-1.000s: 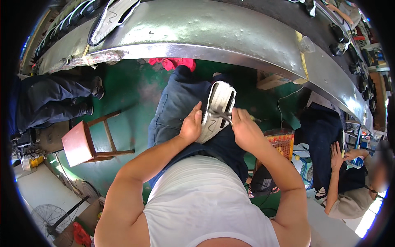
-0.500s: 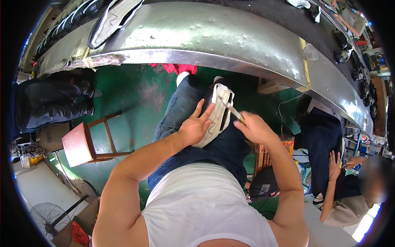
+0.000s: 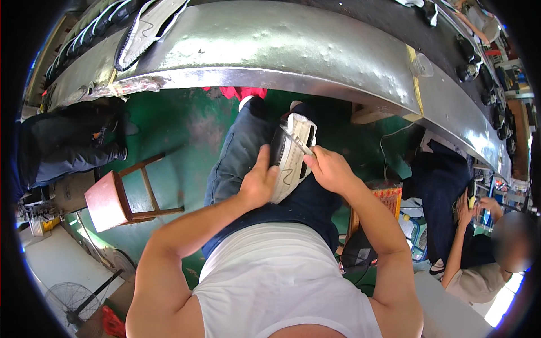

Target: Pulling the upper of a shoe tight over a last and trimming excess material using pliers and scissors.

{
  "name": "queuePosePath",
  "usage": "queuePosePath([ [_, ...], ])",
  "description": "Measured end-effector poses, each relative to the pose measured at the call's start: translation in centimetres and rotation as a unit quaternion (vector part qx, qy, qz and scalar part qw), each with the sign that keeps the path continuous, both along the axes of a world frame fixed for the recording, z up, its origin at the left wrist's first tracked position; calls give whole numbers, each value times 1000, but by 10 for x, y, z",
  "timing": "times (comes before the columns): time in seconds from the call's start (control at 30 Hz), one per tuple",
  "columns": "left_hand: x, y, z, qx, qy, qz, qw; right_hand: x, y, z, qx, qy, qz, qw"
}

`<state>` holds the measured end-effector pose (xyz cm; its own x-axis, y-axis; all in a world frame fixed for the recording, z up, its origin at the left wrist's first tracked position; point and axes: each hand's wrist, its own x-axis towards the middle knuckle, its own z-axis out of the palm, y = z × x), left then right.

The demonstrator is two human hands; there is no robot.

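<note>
A white and black shoe (image 3: 292, 163) lies lengthwise across my lap, its pale side up and dark openings along its right edge. Against the shoe's near left edge is my left hand (image 3: 259, 183), with part of its fingers out of sight and gripping the shoe there. A slim grey metal hand tool (image 3: 297, 142) is in my right hand (image 3: 331, 168), its fingers wrapped round the near end. The far tip of the tool slants up and left over the shoe's upper left edge. Its exact kind is unclear.
A metal-sided bench (image 3: 270, 39) curves across the front, with another white shoe (image 3: 149, 34) on its left end. A wooden stool (image 3: 107, 200) stands at left on the green floor. Another person (image 3: 479, 253) sits at right, hands close together. A fan (image 3: 73, 301) is lower left.
My left hand has drawn back from the shoe's top to its left edge. My right hand has shifted left, bringing the tool to the shoe's upper left side.
</note>
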<state>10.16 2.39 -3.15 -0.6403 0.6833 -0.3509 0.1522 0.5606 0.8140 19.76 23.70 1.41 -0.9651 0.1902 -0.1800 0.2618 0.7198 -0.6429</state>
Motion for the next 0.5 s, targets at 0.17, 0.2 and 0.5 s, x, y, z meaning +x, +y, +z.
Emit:
queuePosePath([
  [0.17, 0, -18, -14, 29, -105, 19, 994, 34, -20, 0, 2, -86, 53, 995],
  [0.2, 0, -18, -12, 29, -105, 19, 994, 37, -21, 5, -28, -98, 34, 994],
  [0.5, -38, -5, 70, -72, 97, -234, 965, 84, -22, -24, -247, 15, -169, 954],
])
